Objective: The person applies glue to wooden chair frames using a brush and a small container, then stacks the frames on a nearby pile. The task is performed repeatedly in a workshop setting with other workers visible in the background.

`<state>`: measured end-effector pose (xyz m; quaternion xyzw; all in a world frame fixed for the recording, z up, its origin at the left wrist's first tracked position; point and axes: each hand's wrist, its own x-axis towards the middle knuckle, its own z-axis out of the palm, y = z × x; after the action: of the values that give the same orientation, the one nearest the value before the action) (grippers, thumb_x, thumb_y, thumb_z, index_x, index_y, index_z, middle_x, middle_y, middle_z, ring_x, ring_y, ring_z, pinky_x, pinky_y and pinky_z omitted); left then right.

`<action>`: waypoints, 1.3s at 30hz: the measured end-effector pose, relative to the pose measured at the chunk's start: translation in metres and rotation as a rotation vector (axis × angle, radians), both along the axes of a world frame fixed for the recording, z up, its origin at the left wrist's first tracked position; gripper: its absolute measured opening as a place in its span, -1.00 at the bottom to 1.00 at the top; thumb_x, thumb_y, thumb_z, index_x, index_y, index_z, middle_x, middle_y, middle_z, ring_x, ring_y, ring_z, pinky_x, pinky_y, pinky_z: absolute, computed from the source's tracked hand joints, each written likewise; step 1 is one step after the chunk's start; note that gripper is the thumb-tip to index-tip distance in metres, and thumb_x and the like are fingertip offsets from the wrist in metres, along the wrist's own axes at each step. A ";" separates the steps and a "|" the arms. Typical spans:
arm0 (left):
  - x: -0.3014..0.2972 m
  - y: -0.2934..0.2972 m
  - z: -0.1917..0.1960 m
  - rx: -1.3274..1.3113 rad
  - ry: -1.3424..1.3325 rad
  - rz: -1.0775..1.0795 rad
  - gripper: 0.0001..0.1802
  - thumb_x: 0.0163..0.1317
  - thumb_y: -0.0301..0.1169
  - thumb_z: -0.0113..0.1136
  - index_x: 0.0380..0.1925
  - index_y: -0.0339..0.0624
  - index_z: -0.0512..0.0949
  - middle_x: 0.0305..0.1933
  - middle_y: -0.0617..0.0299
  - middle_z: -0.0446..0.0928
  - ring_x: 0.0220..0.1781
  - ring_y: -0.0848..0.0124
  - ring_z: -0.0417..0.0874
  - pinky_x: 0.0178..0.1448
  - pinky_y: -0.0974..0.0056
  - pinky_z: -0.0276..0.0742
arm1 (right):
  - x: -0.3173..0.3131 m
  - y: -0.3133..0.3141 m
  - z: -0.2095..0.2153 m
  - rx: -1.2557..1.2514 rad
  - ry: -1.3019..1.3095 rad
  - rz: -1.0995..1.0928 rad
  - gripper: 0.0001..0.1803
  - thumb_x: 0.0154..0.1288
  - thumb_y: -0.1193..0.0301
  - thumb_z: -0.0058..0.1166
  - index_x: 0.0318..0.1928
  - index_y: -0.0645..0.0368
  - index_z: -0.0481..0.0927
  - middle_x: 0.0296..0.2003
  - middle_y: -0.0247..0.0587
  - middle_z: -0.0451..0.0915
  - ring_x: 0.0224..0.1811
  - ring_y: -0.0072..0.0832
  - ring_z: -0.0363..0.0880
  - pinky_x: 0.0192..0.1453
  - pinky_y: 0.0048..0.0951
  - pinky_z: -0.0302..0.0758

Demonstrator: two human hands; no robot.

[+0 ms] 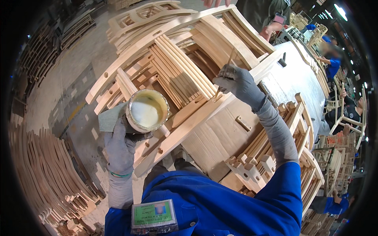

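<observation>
My left hand [120, 147], in a grey glove, is closed round the underside of a round tub [167, 114] with a crusted rim. Creamy white liquid [145, 112] fills part of it. A flat grey-green piece [111, 118] juts out beside the tub, next to my fingers. In my gloved right hand [240, 84] is a thin wooden stick [231, 56], pinched in the fingers. Its lower end is over or touching the near rail [197, 122] of a stack of curved wooden frames; I cannot tell which. Slats [179, 70] lie grouped across the stack.
Another person [271, 29] stands across the stack, one hand at its far edge. To the right are a shiny tabletop [291, 74] with a small dark object and piled wooden parts [252, 169]. Curved pieces [47, 169] stand at left. Other people work at far right.
</observation>
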<state>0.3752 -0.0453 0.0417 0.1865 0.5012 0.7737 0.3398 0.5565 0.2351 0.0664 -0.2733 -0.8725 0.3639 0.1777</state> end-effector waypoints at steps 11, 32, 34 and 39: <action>0.001 -0.010 0.010 -0.020 0.116 0.078 -0.52 0.40 -0.29 -0.27 0.17 -0.43 0.19 0.06 -0.07 0.40 -0.09 0.20 0.62 -0.23 0.22 0.73 | 0.000 0.003 0.010 0.166 -0.022 0.303 -0.75 0.17 0.28 0.13 -0.26 0.20 0.50 -0.43 -0.10 0.60 -0.41 -0.23 0.60 -0.25 -0.37 0.50; -0.008 -0.054 0.031 -0.122 0.531 0.402 -0.52 0.39 -0.29 -0.20 0.14 -0.49 0.25 -0.07 -0.09 0.46 -0.14 0.23 0.62 -0.19 0.21 0.72 | 0.000 0.009 0.005 -0.072 -0.065 0.130 -0.80 0.11 0.45 0.22 -0.32 0.31 0.53 -0.45 -0.27 0.56 -0.43 -0.62 0.52 -0.34 -0.59 0.47; -0.026 -0.079 0.024 -0.168 0.696 0.437 -0.54 0.32 -0.39 -0.06 0.14 -0.47 0.26 -0.04 -0.05 0.46 -0.11 0.27 0.59 -0.14 0.28 0.67 | 0.013 0.017 0.009 -0.225 0.043 0.071 -0.80 0.10 0.48 0.21 -0.30 0.31 0.52 -0.43 -0.28 0.56 -0.43 -0.62 0.52 -0.34 -0.62 0.47; -0.053 -0.120 0.027 -0.060 0.657 0.347 -0.42 0.07 -0.74 0.14 0.16 -0.44 0.26 0.07 0.04 0.40 0.00 0.35 0.50 -0.02 0.40 0.53 | 0.059 -0.001 0.035 -0.340 0.361 0.012 -0.83 0.17 0.49 0.12 -0.25 0.33 0.54 -0.39 -0.25 0.59 -0.34 -0.57 0.58 -0.22 -0.62 0.52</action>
<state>0.3221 -0.1652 0.0688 0.3270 0.6302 0.7036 0.0299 0.6151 0.2341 0.1016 -0.2246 -0.7546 0.5495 0.2798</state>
